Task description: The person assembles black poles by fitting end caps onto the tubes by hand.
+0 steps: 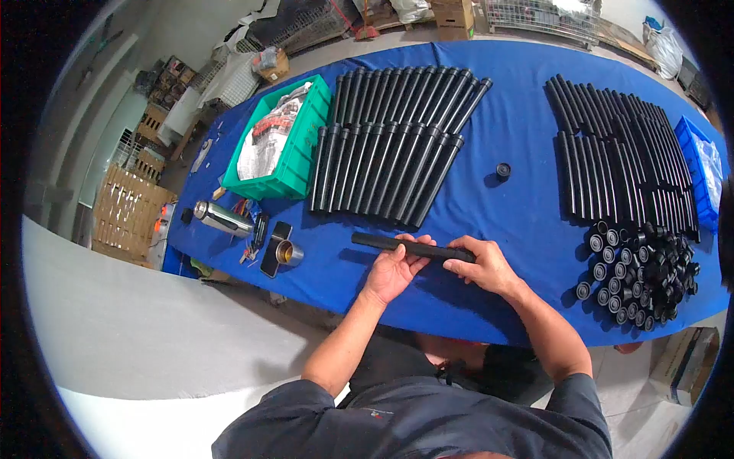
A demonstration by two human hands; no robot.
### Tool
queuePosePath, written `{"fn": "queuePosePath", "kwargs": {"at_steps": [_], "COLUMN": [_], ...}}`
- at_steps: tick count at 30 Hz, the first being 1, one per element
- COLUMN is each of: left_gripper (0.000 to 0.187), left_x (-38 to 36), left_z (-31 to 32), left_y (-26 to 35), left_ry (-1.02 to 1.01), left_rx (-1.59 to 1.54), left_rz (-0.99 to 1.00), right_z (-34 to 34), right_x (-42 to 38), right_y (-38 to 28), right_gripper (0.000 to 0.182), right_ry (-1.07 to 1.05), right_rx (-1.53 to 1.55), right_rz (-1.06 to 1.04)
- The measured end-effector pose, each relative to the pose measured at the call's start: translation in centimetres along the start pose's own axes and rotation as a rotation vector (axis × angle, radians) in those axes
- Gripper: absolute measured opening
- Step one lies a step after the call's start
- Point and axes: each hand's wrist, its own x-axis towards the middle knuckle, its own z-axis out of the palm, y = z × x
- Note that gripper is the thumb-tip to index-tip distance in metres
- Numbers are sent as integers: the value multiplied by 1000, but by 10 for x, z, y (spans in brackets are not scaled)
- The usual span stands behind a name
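A black tube [372, 241] lies level across both hands above the front of the blue-covered table. My left hand [392, 271] supports it from below near the middle, thumb over the top and fingers curled behind. At the tube's right end, my right hand [485, 265] is closed around it, thumb and fingers pinching that end. Ahead of my hands, two rows of black tubes with wider cap-like ends [391, 161] lie side by side. A single black cap [502, 170] rests apart on the cloth, beyond my right hand.
Plain thin black tubes [604, 164] lie in rows at right, above a pile of black caps [631, 281]. A blue bin [693, 153] stands at the far right. At left are a green crate [289, 180], a steel flask [222, 217], a phone [274, 252] and a metal cup [290, 253].
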Motion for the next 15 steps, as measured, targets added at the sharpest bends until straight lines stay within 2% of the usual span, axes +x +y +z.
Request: {"fn": "queuePosePath", "kwargs": {"at_steps": [3,6,9,12,15], "left_gripper": [29,29,28,28,26], "left_x": [0,1,0,1,0], "left_z": [1,-3,0,2,-1], "left_y": [1,0,0,1,1], "left_ry": [10,-4,-4,13,1], "left_rx": [-2,-22,-17,-36,-51], "left_rz": [-7,-7,-6,-11,2], "right_z": [7,5,-1,9,8], "right_x": [10,10,-1,8,11], "right_y": [27,26,-1,27,28], "right_gripper": [33,32,31,33,33], "right_ry": [234,251,-9,262,266], "right_rx": [-375,-365,-107,-493,-399], "right_rz": [-581,-666,-64,-633,-690]}}
